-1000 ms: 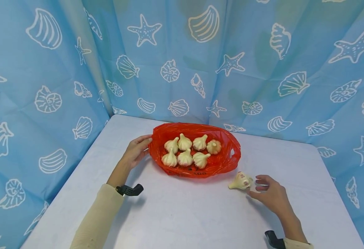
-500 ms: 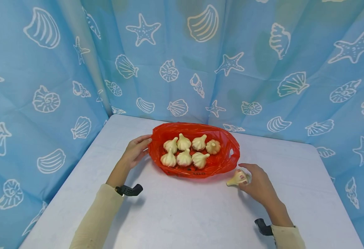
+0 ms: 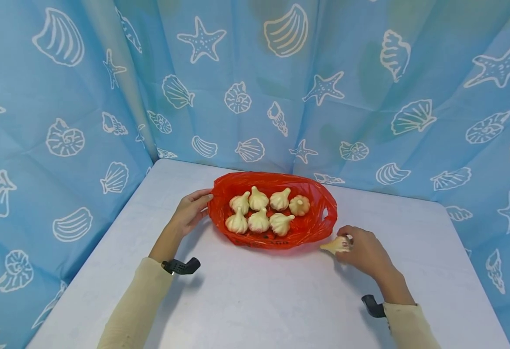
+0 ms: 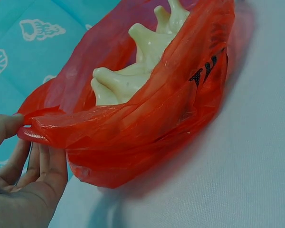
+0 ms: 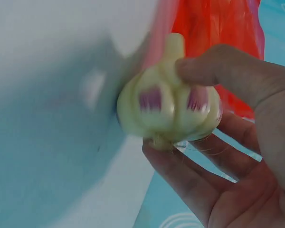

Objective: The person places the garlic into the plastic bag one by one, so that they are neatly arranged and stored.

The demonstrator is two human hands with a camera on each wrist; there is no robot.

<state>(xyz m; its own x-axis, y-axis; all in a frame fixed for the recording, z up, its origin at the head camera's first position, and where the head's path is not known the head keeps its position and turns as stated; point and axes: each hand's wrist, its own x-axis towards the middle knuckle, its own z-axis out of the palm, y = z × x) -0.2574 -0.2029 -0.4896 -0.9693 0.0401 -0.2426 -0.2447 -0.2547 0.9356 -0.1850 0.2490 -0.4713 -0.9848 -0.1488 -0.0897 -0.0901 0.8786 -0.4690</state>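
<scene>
A red plastic bag (image 3: 309,237) lies spread wide at its mouth on the white table, with several garlic bulbs (image 3: 258,221) inside. My left hand (image 3: 187,212) pinches the bag's left rim between thumb and fingers, plainly seen in the left wrist view. Just off the bag's right front side, my right hand (image 3: 367,253) grips one more garlic bulb (image 5: 168,107), cream with purple patches. In the right wrist view, the thumb presses near the stem and the fingers support the root end. The bulb seems slightly raised; the head view shows mostly its stem.
The white table (image 3: 255,300) stretches in front of the bag and to both sides. A blue curtain (image 3: 255,87) with shell and starfish prints hangs behind and at the sides. Each wrist carries a black camera mount (image 3: 181,266).
My right hand has moved left to the loose garlic bulb, closed its fingers on it and tilted it. The left hand stays at the bag's rim.
</scene>
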